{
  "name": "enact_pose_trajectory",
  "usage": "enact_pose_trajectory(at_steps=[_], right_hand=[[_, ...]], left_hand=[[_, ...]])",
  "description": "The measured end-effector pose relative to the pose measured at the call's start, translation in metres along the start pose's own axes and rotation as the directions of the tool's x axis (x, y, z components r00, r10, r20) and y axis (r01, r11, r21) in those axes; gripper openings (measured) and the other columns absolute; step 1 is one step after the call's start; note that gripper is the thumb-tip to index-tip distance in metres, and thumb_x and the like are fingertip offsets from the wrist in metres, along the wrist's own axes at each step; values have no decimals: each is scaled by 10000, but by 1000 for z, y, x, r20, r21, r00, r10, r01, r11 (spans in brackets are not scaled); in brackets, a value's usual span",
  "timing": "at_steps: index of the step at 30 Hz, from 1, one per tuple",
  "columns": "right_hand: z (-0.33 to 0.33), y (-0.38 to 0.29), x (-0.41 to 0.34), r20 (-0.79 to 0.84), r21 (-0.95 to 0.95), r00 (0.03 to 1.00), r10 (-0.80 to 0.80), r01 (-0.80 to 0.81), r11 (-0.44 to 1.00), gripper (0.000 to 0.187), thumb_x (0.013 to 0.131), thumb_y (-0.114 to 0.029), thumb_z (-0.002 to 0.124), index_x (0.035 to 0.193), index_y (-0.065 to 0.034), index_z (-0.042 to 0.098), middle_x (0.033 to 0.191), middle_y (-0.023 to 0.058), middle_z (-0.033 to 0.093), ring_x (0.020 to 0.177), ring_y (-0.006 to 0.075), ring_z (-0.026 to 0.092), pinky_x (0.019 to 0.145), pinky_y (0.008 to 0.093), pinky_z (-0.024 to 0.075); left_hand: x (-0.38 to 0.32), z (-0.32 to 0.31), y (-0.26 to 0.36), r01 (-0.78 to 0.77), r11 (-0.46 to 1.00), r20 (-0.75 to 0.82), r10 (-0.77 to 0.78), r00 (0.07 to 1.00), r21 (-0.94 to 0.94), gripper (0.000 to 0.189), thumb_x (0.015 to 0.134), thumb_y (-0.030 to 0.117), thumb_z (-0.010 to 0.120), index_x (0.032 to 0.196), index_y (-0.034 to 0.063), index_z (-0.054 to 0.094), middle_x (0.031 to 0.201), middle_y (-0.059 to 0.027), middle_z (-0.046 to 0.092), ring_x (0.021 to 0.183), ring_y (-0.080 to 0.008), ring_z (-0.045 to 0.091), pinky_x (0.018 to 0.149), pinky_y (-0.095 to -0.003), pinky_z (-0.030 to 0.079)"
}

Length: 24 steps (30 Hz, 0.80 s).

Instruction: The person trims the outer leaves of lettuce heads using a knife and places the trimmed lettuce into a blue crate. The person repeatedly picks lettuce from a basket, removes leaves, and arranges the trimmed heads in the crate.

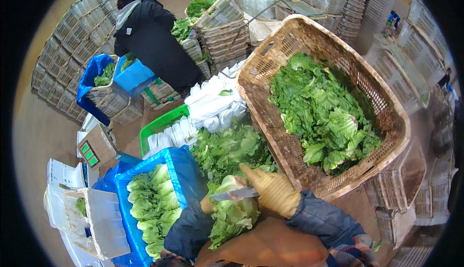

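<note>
My right hand (273,190), in a yellow glove, holds a knife (235,194) whose blade lies across a head of lettuce (235,216) near its pale cut end. The same kind of glove covers my left hand (207,205), closed on the lettuce from the left and partly hidden by leaves. Loose green leaves (232,147) are piled just beyond both hands. On the right, a brown-stained plastic crate (397,118) holds more lettuce (326,114). To the left stands a crate lined with blue plastic (175,176), with rows of lettuce heads (156,201) in it.
White wrapped bundles (217,100) lie ahead, partly in a green crate (145,132). A scale display (89,153) stands at the left. Another person (156,38) in a dark coat bends beside a blue-lined crate. Stacked crates (224,45) rise behind, with more at the right.
</note>
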State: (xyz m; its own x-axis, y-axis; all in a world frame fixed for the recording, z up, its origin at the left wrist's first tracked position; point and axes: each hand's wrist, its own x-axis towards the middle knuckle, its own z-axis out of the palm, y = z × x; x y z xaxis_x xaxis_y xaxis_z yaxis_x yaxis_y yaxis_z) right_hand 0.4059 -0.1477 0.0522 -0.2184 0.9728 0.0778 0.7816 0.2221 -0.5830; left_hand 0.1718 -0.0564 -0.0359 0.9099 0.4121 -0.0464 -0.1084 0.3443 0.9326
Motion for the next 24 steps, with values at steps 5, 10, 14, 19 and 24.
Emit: enact_pose_trajectory(at_steps=[5, 10, 14, 19, 24], right_hand=[[-5, 43, 5, 31, -313, 812, 582, -545, 778, 309, 882, -28, 626, 1186, -24, 569, 1030, 208, 711, 827, 361, 740, 665, 445, 608], [10, 61, 0, -54, 459, 929, 367, -303, 835, 690, 924, -281, 705, 1516, -58, 428, 1269, 172, 677, 1194, 317, 643, 993, 397, 534], [13, 64, 22, -201, 697, 965, 170, 19, 717, 773, 967, -555, 649, 1476, -5, 460, 1259, 109, 673, 1106, 200, 640, 970, 323, 502], [3, 92, 31, 32, 999, 841, 540, -3, -54, 590, 958, -424, 688, 1390, -54, 531, 1030, 5, 653, 912, 101, 615, 745, 253, 505], [13, 83, 31, -30, 979, 897, 441, -64, 196, 509, 990, -152, 648, 1480, -125, 517, 1309, 38, 630, 988, 117, 609, 834, 277, 512]], left_hand=[[-10, 3, -4, 49, 994, 40, -46, 998, -96, 882, 861, 438, 782, 1529, 29, 378, 1496, -137, 486, 1337, -268, 515, 1133, -415, 423], [2, 1, 24, -127, 991, -10, 127, 992, 41, 1237, 740, 754, 755, 1607, 42, 234, 1615, -129, 352, 1473, -274, 378, 1208, -417, 325], [23, -8, 53, -64, 958, -301, 151, 942, 281, 1194, 825, 760, 647, 1632, 52, 124, 1609, -171, 352, 1414, -281, 441, 1163, -395, 369], [18, 9, 75, -259, 955, -747, 278, 604, 146, 961, 966, 289, 706, 1654, 230, 38, 1644, -204, 283, 1434, -377, 427, 1090, -498, 478], [17, 21, 38, -270, 838, -359, 464, 809, 474, 762, 929, 57, 608, 1581, 125, 219, 1490, -204, 481, 1311, -330, 548, 1108, -467, 450]])
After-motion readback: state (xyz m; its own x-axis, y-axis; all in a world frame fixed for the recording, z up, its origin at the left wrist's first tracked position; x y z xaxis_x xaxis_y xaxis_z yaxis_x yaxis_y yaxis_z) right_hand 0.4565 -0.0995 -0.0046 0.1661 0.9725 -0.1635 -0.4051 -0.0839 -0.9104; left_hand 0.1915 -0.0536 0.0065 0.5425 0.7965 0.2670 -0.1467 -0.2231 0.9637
